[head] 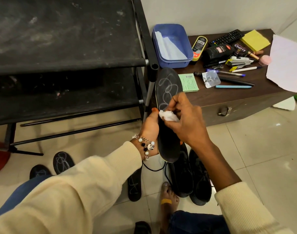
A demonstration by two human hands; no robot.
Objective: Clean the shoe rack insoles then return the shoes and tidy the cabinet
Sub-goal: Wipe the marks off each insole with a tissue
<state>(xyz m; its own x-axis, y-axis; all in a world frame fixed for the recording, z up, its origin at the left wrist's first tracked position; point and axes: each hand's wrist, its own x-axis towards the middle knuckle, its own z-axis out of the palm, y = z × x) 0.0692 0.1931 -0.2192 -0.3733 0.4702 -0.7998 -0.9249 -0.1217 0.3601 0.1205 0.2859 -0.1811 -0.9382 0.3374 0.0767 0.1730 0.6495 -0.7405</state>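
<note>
Head view: a seated person looks down at both hands working in front of a black shoe rack.
Left hand: fingers curl round the edge of a dark insole, holding it up above the floor.
Right hand: fingers pinch a crumpled white wipe against the insole's middle.
Insole direction: long axis runs away from the person; toe end points up toward the rack's post, heel end hangs nearest the body.
Progress: white chalk-like loops cover the toe half, so cleaning looks barely begun.
Left to do: three more scribbled insoles lie on the floor, black shoes wait beside a bare foot, rack shelves look dusty, and the cabinet worktop is cluttered.
</note>
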